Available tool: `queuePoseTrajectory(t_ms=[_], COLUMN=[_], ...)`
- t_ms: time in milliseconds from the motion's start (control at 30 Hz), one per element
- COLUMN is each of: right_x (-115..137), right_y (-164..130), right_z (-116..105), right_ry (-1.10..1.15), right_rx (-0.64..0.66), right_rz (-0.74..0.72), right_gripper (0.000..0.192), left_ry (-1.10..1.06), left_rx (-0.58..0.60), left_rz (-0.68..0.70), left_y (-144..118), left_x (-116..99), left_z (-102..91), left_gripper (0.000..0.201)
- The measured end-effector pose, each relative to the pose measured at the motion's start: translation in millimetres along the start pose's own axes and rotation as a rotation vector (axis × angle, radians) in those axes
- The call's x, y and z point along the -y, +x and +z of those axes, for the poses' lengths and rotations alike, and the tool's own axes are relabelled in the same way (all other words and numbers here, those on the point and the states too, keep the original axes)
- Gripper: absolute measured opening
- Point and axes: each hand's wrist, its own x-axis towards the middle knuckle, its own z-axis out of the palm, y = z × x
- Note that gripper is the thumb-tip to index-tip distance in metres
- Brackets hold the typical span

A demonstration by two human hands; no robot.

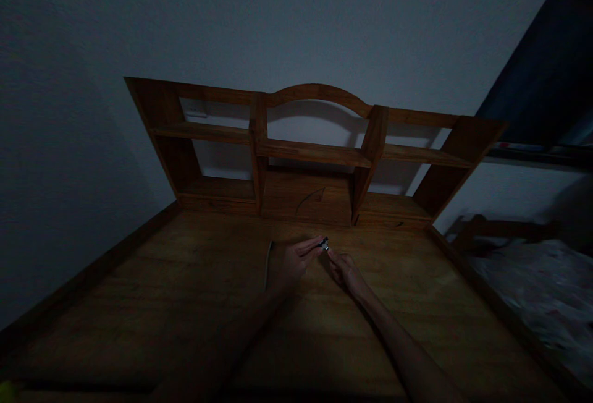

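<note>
A dim room with a pale wall, and below it a wooden desk (194, 304) whose top fills the lower part of the view; at its far edge stands one wooden hutch (315, 156) with an arched centre and open shelves. On the far right lies a patch of light patterned fabric (546, 292), blurred.

Two bare hands meet over the middle of the desk, just in front of the hutch. The left hand (291, 262) reaches in with its fingers drawn together, thumb and forefinger pinched on one small metallic object (324, 243) (too small and too dark to name more closely; it glints at its tip). The right hand (345, 270) comes from the other side, its fingers narrowed to a point, the fingertips touching or nearly touching the same object; whether they actually grip it cannot be told. The object sits held between the two hands, just above the desk surface.

Just left of the left hand, one thin pale cord (267, 264) lies along the desk top.
</note>
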Motion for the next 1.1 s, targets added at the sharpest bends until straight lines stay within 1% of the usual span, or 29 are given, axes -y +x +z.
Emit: queuePoseTrajectory(t_ms=[133,300,433,567,800,967,1100], right_x=[-1.6,-1.1,2.1,3.6,4.9,4.9,5.7], right_y=[0.7,-0.7,-2.6,-3.3,-4.4,-5.2,-5.6], right_z=[-1.7,-2.3,-2.6,-3.5,-4.8,-4.9,-3.2], right_ry=[-0.011,-0.023,-0.053,-0.067,-0.06,-0.054,-0.059], right_rx=[0.041,0.025,0.038,0.065,0.101,0.125,0.129], right_rz=[-0.02,-0.011,-0.014,-0.022,-0.024,-0.024,-0.011], right_gripper=[0.056,0.054,0.053,0.051,0.048,0.05,0.051], left_ry=[0.085,0.16,0.156,0.154,0.154,0.268,0.4], left_rx=[0.009,0.008,0.025,0.016,0.017,0.011,0.015], left_rz=[0.023,0.045,0.067,0.102,0.118,0.162,0.244], left_y=[-1.2,-1.7,-2.4,-2.4,0.0,-2.1,-5.3], left_x=[-3.3,-4.0,-2.9,-1.7,0.8,-1.0,-4.2], left_z=[-1.3,-2.0,-0.5,0.2,-3.3,-3.9,-4.7], left_gripper=[0.038,0.038,0.038,0.037,0.035,0.032,0.033])
